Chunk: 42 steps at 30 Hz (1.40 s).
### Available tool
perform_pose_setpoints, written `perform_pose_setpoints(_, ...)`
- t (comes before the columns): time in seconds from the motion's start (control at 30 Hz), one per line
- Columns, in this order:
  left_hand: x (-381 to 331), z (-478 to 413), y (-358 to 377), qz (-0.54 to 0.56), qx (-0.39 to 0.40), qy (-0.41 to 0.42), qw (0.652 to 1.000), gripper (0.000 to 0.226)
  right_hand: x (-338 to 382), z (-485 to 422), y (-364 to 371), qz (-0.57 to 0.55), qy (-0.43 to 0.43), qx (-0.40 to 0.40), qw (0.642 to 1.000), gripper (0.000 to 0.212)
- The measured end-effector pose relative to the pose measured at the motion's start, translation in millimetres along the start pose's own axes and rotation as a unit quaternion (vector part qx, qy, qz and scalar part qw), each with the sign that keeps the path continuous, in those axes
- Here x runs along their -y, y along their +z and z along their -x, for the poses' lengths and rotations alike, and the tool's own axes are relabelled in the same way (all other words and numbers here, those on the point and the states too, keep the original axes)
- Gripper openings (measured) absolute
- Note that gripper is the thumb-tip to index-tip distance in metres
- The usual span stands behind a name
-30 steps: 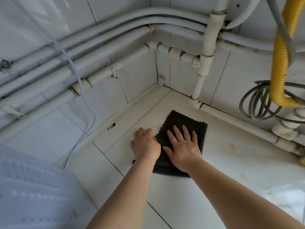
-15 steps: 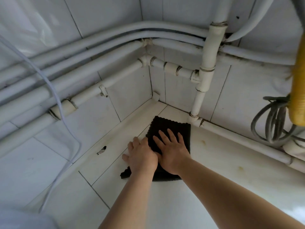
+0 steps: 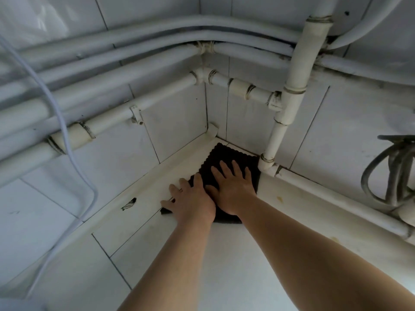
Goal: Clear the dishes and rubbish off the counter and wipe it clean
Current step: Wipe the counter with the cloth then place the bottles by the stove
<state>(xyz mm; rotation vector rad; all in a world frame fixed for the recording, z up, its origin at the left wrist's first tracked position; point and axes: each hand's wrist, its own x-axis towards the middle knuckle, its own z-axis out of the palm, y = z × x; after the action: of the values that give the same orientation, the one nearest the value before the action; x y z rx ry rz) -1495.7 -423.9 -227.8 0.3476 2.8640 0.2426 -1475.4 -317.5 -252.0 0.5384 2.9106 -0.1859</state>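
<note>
My R hand (image 3: pixel 233 190) lies flat on the black cloth (image 3: pixel 226 153), fingers (image 3: pixel 225 169) straight & spread wide. L hand (image 3: pixel 194 204) is flat beside it, half on cloth, half on the white bench (image 3: pixel 224 254). Cloth sits in the bench corner, just beside the white pipe elbow (image 3: pixel 266 163).

The cloth (image 3: pixel 226 153) lies flat on the desk (image 3: pixel 224 265), pushed into the far corner where the left wall (image 3: pixel 107 167) meets the right wall (image 3: pixel 359 122). The left hand (image 3: pixel 193 200) rests on its left edge, the right hand (image 3: pixel 231 187) just beside it on the middle. An upright pipe (image 3: pixel 292 97) stands right of the cloth, a coiled hose (image 3: pixel 393 171) farther right.
</note>
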Motion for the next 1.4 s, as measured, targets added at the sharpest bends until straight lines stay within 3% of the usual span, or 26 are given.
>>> perform_pose_setpoints(0.17, 4.4, 5.5, 0.5, -0.027, -0.011, 0.021, 0.999, 0.049, -14.6, 11.7, 2.9, -0.012, 0.066, -0.008, 0.998, 0.068)
perform_pose_setpoints(0.57, -4.2, 25.7, 2.5, 0.043, -0.027, 0.040, 0.998, 0.042, -44.1, 64.5, 8.5, -0.016, 0.197, -0.016, 0.980, 0.068)
perform_pose_setpoints(0.93, 18.9, -4.5, 1.0, 0.054, -0.094, 0.018, 0.994, 0.043, -3.7, -13.0, 2.3, 0.022, 0.066, -0.022, 0.997, 0.067)
perform_pose_setpoints(1.4, 46.7, -9.0, 2.1, 0.142, -0.178, -0.079, 0.970, 0.039, 46.4, -59.3, 0.8, 0.028, -0.056, -0.029, 0.998, 0.064)
